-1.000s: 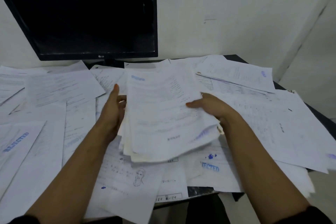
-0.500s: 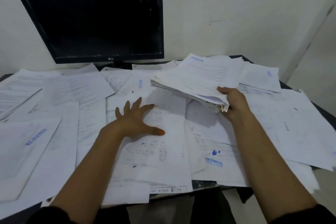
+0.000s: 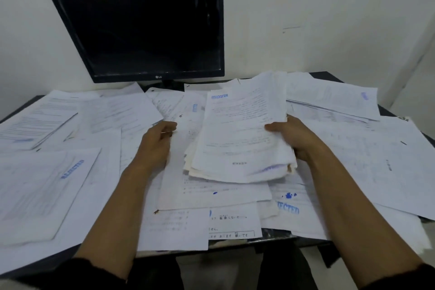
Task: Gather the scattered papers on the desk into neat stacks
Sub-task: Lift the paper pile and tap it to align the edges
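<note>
In the middle of the desk (image 3: 326,75), my right hand (image 3: 292,141) grips a thick stack of papers (image 3: 237,139) by its right edge, thumb on top. The stack is tilted, its top sheet stamped REJECTED in blue. My left hand (image 3: 155,146) is curled round the left edge of a loose printed sheet (image 3: 211,193) that lies under the stack. Several more loose sheets cover the desk all around, some stamped in blue, such as one at the left (image 3: 47,190) and one at the right (image 3: 367,158).
A black monitor (image 3: 146,28) stands at the back left against a white wall. Papers overhang the desk's front edge (image 3: 235,242) and its right side. A clipped bundle (image 3: 329,101) lies at the back right.
My right hand has brought the stack back from the rear right toward the middle. My left hand, pressed flat on a sheet before, now curls round that sheet's left edge.
</note>
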Motion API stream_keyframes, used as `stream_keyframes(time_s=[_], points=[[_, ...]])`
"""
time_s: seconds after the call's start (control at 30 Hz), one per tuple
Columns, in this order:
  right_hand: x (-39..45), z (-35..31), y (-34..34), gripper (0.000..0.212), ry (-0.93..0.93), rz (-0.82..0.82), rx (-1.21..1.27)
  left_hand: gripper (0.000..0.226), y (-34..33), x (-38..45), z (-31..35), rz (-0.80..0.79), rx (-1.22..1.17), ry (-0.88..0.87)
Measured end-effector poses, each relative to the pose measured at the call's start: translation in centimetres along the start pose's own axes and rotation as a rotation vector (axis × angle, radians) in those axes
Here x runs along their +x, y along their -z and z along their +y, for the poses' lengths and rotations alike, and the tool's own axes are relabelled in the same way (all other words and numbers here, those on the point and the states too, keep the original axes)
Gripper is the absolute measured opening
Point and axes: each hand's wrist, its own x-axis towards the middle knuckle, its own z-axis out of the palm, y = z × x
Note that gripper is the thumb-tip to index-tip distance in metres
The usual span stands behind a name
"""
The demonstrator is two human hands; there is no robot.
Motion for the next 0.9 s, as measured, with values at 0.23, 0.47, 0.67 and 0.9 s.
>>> stream_keyframes(time_s=[0.23,0.47,0.67,0.9], points=[[-0.3,-0.8,-3.0,0.042,-0.001,-0.076,-0.312,0.022,0.0,-0.6,0.3,0.067,-0.316,0.077],[-0.4,0.0,-4.8,0.040,-0.057,-0.235,-0.226,0.020,0.6,-0.8,0.2,0.036,-0.397,0.044],[-0.7,-0.2,-3.6,0.033,-0.024,-0.097,-0.068,0.019,0.4,-0.9,1.0,0.001,-0.608,0.119],[-0.9,-1.0,-0.8,0.028,-0.020,-0.004,-0.126,0.031,-0.6,-0.8,1.9,-0.174,-0.343,0.058]])
